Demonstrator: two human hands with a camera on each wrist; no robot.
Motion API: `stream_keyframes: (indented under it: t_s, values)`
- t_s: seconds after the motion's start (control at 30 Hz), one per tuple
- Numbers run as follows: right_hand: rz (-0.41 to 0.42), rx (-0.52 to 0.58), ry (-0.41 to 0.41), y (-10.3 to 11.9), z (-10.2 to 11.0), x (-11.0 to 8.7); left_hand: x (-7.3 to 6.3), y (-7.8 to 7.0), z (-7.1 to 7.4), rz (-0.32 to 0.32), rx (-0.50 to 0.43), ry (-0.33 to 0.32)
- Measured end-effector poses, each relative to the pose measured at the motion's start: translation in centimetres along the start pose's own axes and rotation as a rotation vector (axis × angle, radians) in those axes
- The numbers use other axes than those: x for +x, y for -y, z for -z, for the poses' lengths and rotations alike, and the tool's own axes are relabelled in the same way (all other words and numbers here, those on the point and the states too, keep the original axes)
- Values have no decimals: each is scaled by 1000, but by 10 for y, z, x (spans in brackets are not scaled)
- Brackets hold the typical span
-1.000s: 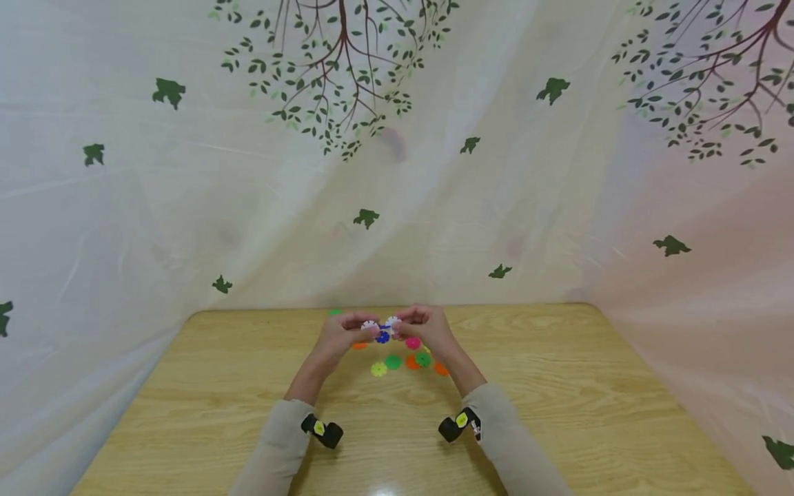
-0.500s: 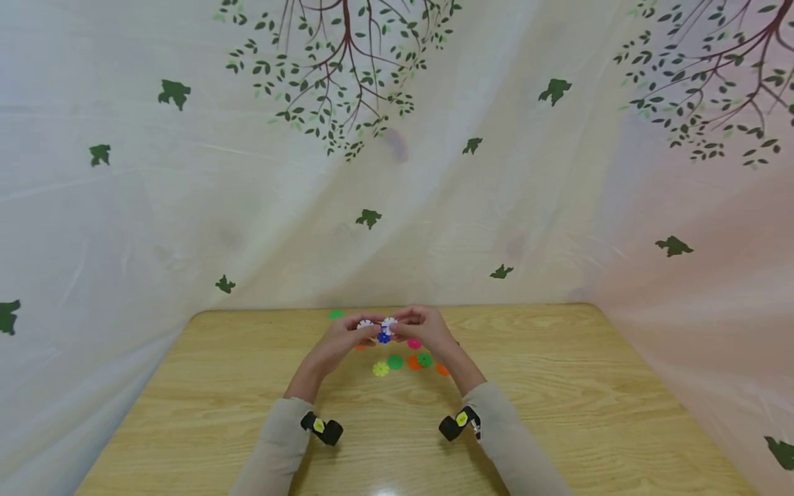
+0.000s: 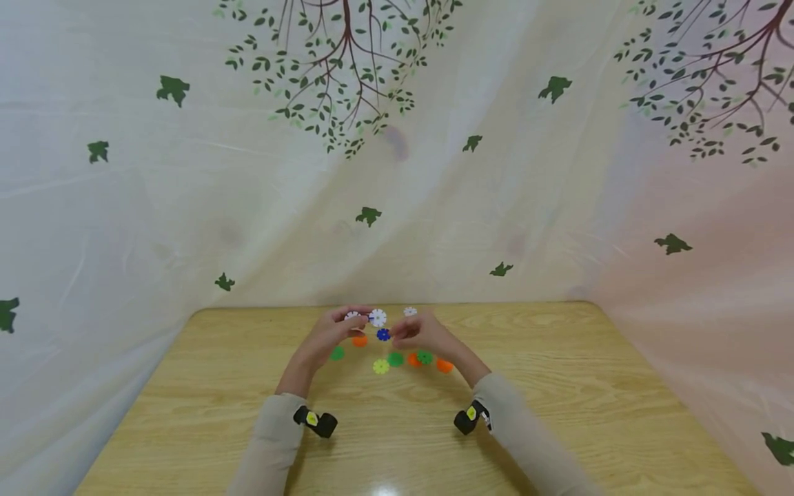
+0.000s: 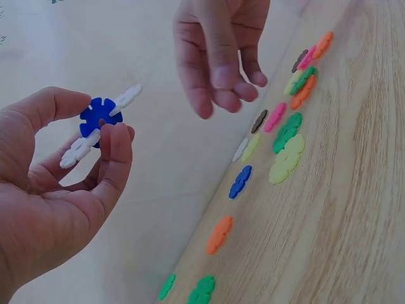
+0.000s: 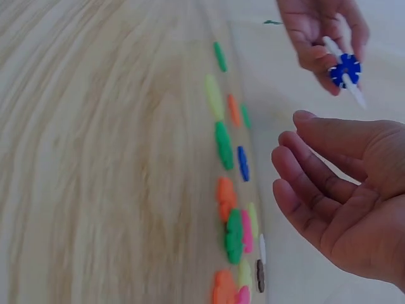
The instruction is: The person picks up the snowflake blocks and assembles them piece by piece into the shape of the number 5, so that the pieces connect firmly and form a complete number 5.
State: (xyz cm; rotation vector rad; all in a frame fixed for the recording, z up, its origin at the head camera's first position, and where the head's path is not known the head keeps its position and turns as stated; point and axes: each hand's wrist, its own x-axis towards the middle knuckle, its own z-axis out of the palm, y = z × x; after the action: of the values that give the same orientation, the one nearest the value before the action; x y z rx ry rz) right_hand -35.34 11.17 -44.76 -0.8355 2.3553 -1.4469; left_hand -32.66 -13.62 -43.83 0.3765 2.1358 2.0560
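Observation:
My left hand (image 3: 325,337) pinches a joined set of slotted plastic flower discs above the far part of the table. In the left wrist view, the set is a blue disc (image 4: 101,116) with a white disc (image 4: 128,98) slotted in on one side and another white disc (image 4: 80,149) on the opposite side. Thumb and fingers meet at the blue disc. My right hand (image 3: 428,335) hovers just to the right, holding nothing. Its fingers are loosely bent and apart from the set, as the right wrist view (image 5: 354,196) shows.
Loose flower discs lie on the wooden table (image 3: 217,413), among them a blue disc (image 3: 383,335), a yellow disc (image 3: 381,366), an orange disc (image 3: 360,341) and a white disc (image 3: 410,312). Several more in green, pink and brown are scattered nearby. A printed cloth (image 3: 397,262) hangs behind.
The right hand has let go of the joined discs and moved to the right. My left hand has drawn slightly left, still holding the set.

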Motion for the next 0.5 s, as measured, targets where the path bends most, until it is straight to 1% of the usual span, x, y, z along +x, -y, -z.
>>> stream_keyframes:
  t_s: [0.1, 0.2, 0.33, 0.5]
  values:
    - [31, -102, 40, -6, -1, 1, 0, 0, 1, 0, -2, 10]
    - [18, -174, 79, -10, -3, 3, 1, 0, 2, 2, 2, 26]
    - [-29, -214, 111, -10, -5, 3, 1, 1, 2, 9, 15, 53]
    - [-31, -252, 121, -10, -7, 3, 2, 2, 3, 9, 30, 84]
